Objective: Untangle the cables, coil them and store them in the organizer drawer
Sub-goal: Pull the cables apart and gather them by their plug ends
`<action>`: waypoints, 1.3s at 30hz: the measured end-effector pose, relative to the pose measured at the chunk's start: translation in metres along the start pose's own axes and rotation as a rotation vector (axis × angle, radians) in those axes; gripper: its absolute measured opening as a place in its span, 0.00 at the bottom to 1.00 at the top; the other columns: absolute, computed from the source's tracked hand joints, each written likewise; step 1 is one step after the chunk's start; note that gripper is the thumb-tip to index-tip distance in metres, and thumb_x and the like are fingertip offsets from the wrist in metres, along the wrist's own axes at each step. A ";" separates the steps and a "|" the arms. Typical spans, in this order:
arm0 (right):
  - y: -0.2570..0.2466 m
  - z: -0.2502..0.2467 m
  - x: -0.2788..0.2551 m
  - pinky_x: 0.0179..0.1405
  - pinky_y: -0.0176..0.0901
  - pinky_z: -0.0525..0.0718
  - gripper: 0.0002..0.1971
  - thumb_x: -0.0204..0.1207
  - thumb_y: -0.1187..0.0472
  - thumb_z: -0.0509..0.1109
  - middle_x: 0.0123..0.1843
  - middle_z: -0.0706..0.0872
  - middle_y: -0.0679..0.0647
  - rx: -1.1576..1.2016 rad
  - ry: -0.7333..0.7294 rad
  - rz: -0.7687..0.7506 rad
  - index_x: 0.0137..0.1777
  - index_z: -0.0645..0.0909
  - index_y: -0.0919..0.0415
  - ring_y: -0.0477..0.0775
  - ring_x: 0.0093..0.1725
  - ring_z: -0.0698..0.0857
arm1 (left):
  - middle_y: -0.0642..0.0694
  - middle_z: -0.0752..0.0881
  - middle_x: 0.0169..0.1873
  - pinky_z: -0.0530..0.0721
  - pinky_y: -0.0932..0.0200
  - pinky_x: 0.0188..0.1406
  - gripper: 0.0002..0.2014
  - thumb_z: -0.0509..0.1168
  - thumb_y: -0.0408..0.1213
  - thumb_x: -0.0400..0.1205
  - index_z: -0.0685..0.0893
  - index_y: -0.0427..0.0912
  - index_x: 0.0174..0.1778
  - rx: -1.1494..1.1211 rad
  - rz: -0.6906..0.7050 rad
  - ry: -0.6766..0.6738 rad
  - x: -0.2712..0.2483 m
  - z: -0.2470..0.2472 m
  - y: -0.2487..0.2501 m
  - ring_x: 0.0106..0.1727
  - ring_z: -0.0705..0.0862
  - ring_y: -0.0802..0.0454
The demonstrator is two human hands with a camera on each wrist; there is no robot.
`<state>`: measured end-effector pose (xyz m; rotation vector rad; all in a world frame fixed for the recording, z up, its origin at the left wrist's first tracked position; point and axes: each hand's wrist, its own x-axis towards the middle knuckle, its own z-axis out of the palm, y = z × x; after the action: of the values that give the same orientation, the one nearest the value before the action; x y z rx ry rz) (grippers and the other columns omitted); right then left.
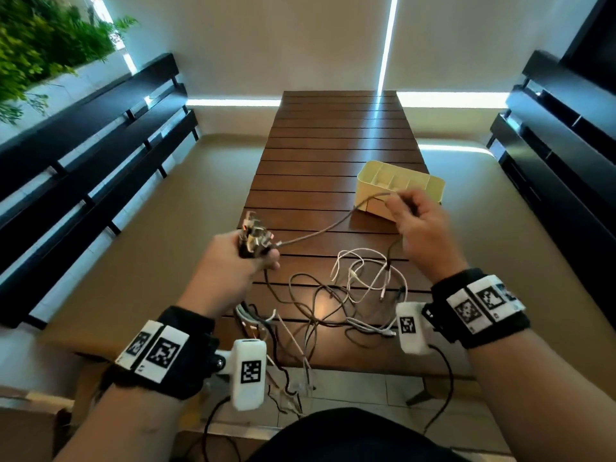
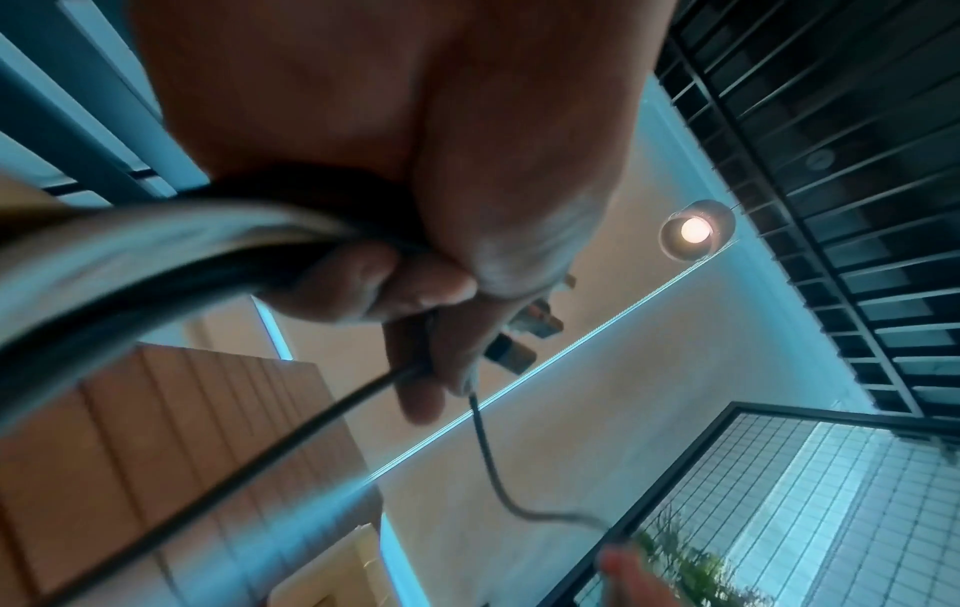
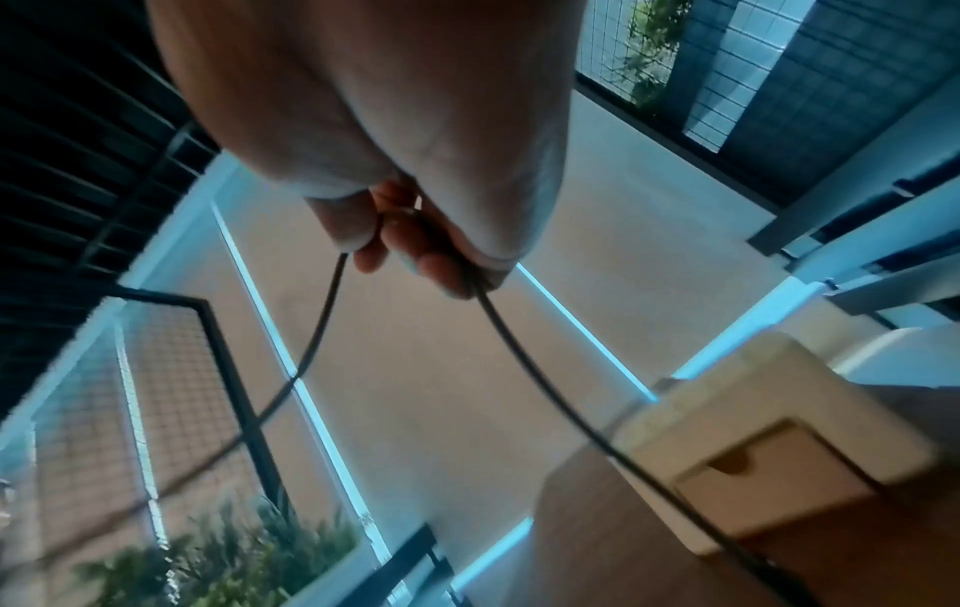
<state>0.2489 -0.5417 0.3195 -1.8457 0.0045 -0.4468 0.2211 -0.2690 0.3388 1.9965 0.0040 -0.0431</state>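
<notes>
My left hand point(image 1: 256, 253) is raised over the table's left side and grips a bundle of cable ends point(image 1: 253, 233), their plugs sticking up above the fist. A grey cable point(image 1: 320, 232) runs from that bundle across to my right hand point(image 1: 405, 208), which pinches it just in front of the cream organizer point(image 1: 368, 188). In the right wrist view the right hand point(image 3: 415, 246) holds the cable point(image 3: 545, 378) looped through its fingers. The left wrist view shows the left hand point(image 2: 442, 312) curled round several dark cables point(image 2: 218, 263). A tangle of white and dark cables point(image 1: 353, 295) lies on the table.
The slatted wooden table point(image 1: 333, 145) stretches away from me. The organizer's drawer front point(image 3: 769, 472) with its finger notch faces me and looks closed. Some cables point(image 1: 293, 378) hang over the near table edge. Black benches point(image 1: 83, 155) flank both sides.
</notes>
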 end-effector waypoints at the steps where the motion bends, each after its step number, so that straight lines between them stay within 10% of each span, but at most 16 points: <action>1: -0.011 0.000 0.001 0.35 0.30 0.74 0.10 0.85 0.60 0.68 0.31 0.80 0.38 0.044 0.007 -0.036 0.42 0.82 0.47 0.38 0.32 0.75 | 0.51 0.92 0.33 0.72 0.61 0.31 0.02 0.73 0.34 0.80 0.87 0.42 0.43 0.019 -0.016 -0.032 -0.002 0.005 -0.003 0.21 0.78 0.70; 7: -0.031 0.007 -0.020 0.43 0.33 0.78 0.06 0.84 0.58 0.69 0.41 0.85 0.46 -0.159 -0.283 -0.091 0.46 0.85 0.51 0.43 0.40 0.81 | 0.42 0.93 0.47 0.81 0.63 0.36 0.10 0.76 0.42 0.75 0.88 0.42 0.49 -0.117 0.086 0.065 -0.005 0.014 0.001 0.33 0.86 0.63; 12: -0.040 0.020 -0.038 0.44 0.29 0.75 0.07 0.85 0.63 0.67 0.42 0.79 0.47 -0.085 -0.312 -0.157 0.50 0.86 0.55 0.40 0.41 0.78 | 0.45 0.92 0.51 0.82 0.42 0.40 0.12 0.73 0.41 0.77 0.87 0.41 0.53 -0.213 0.108 0.022 -0.009 0.016 0.013 0.21 0.79 0.68; 18: -0.051 0.024 -0.032 0.44 0.28 0.73 0.06 0.84 0.63 0.68 0.42 0.79 0.45 -0.157 -0.308 -0.282 0.51 0.87 0.56 0.41 0.41 0.78 | 0.50 0.92 0.41 0.78 0.75 0.32 0.09 0.74 0.33 0.79 0.87 0.40 0.55 -0.119 0.220 -0.163 -0.014 0.036 0.016 0.29 0.84 0.69; 32: -0.071 0.020 -0.068 0.37 0.30 0.77 0.11 0.80 0.47 0.71 0.34 0.84 0.37 -0.234 -0.524 0.099 0.45 0.93 0.50 0.38 0.35 0.81 | 0.36 0.91 0.35 0.70 0.66 0.15 0.11 0.71 0.34 0.81 0.83 0.30 0.54 -0.234 0.069 -0.177 -0.008 0.003 -0.002 0.17 0.74 0.60; 39: -0.036 0.033 -0.092 0.28 0.21 0.69 0.12 0.81 0.44 0.70 0.27 0.82 0.29 -0.615 -1.018 0.278 0.35 0.85 0.41 0.24 0.30 0.79 | 0.40 0.93 0.42 0.69 0.57 0.21 0.07 0.68 0.37 0.84 0.82 0.36 0.49 -0.388 0.010 0.011 -0.005 -0.016 -0.014 0.20 0.65 0.54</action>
<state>0.1657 -0.4792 0.3171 -2.4380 -0.3181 0.7994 0.2162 -0.2487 0.3326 1.6090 0.0083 -0.0226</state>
